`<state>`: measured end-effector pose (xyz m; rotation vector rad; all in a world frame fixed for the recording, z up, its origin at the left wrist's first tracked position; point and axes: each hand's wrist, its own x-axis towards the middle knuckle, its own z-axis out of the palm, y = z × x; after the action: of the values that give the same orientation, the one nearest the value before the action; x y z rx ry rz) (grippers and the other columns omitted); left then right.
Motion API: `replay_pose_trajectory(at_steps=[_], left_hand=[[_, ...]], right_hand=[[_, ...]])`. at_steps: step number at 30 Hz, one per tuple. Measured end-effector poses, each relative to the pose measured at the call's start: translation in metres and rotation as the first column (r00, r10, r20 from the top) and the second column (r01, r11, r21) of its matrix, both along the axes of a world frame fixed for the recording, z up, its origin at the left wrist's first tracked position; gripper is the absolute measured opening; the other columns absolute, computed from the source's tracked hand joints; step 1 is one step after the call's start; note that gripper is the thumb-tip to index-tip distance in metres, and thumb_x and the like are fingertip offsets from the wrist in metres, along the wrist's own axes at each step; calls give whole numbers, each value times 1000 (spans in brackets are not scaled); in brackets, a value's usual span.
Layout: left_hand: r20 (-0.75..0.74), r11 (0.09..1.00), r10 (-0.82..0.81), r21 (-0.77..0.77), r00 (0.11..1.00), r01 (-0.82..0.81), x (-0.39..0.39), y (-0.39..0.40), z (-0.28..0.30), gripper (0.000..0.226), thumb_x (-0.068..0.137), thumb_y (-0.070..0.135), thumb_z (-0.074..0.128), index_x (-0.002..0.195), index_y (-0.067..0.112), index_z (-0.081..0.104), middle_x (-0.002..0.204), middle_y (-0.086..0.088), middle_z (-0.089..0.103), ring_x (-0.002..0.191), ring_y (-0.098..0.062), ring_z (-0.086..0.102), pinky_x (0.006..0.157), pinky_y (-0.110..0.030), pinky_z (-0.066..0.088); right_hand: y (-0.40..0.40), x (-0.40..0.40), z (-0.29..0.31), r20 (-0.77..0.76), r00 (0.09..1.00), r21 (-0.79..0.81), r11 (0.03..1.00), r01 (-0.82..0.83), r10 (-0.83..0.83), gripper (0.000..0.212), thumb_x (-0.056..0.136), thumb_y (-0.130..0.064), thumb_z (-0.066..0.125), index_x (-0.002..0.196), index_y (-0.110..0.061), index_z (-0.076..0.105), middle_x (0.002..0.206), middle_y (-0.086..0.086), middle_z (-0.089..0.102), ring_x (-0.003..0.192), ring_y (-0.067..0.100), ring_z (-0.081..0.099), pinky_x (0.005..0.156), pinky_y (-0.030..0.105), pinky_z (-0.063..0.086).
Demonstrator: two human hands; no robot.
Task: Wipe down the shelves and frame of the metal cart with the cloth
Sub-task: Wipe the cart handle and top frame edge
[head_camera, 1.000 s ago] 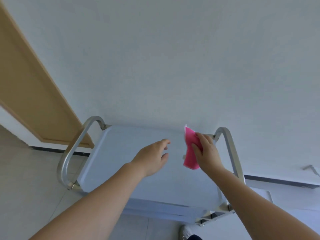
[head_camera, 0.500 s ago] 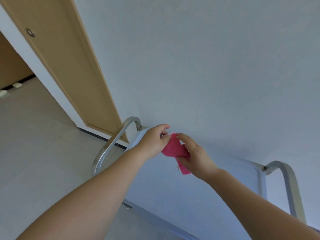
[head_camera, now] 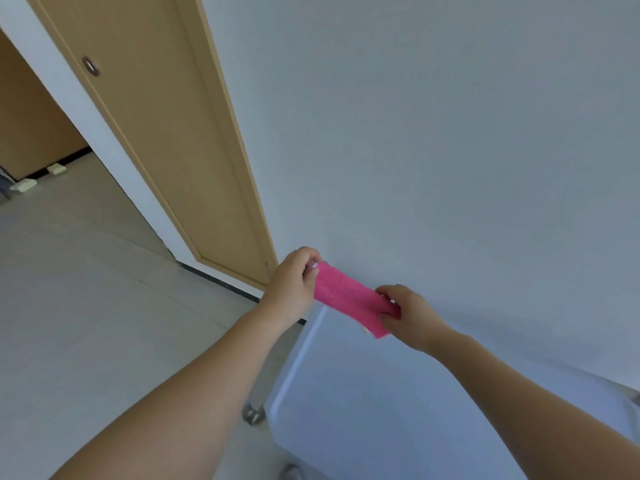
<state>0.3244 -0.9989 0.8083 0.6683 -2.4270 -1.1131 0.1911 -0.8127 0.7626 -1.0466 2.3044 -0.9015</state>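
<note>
head view, both hands' grip pinching pink cloth (head_camera: 349,299) above cart shelf (head_camera: 363,410), white wall (head_camera: 433,133), tan door (head_camera: 166,133)

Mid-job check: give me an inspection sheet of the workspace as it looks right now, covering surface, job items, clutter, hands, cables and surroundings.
Surface: cart top shelf, pale metal, bare where visible.
Job's things: pink cloth, stretched between both hands above the shelf's far corner, off the metal.
Clutter: nothing seen on the shelf.
Hands: left hand pinches one end of the cloth; right hand grips the other.
Cables: nothing seen.
Surroundings: white wall behind the cart, wooden door to the left, pale tiled floor.
</note>
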Motion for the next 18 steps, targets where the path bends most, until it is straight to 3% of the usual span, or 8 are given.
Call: replay_pose_trajectory(at_steps=[3,6,9,12,15,18], left_hand=[[37,1000,29,-6,999,-28,-10,-64,-19,15,94,9,45,96,19,55,83,10,50,73,-3,49,61,-15,36],[102,999,41,16,994,-43,-35,-124,-42,14,94,8,45,94,15,57,85,3,52,68,-9,50,59,-21,42],[175,999,46,-27,984,-42,-66,-164,-70,14,93,8,46,94,10,60,97,-6,58,80,-17,56,68,-28,48],[291,996,17,-84,957,8,-90,-177,-100,19,94,13,47,100,5,64,108,-12,57,90,-24,59,78,-33,50],[464,976,-66,-153,884,153,-104,-164,-124,34,95,26,42,99,1,64,101,-13,56,85,-24,56,76,-34,48],[563,990,-100,-24,821,137,-120,-142,-137,50,95,42,32,106,-1,56,96,-12,59,84,-25,56,72,-36,46]], right_hand=[[-57,-7,-13,79,988,-10,991,134,-133,28,80,-6,55,98,-27,59,79,-10,62,63,4,56,49,7,40],[-112,-20,-33,149,953,-9,964,267,-263,15,82,-12,61,89,-24,59,81,-2,64,64,13,57,51,16,44],[-148,-33,-58,165,928,20,942,335,-334,13,83,-12,59,86,-24,59,82,-2,63,66,17,58,55,24,44],[-163,-41,-79,131,925,85,934,347,-356,21,83,-5,50,88,-24,60,79,-3,59,67,15,54,53,20,38],[-168,-47,-94,79,937,163,932,324,-339,25,83,-1,46,89,-17,64,82,2,56,72,19,51,54,19,35],[-175,-53,-100,62,936,174,927,332,-347,22,81,0,45,75,-15,60,74,6,57,67,23,51,52,24,36]])
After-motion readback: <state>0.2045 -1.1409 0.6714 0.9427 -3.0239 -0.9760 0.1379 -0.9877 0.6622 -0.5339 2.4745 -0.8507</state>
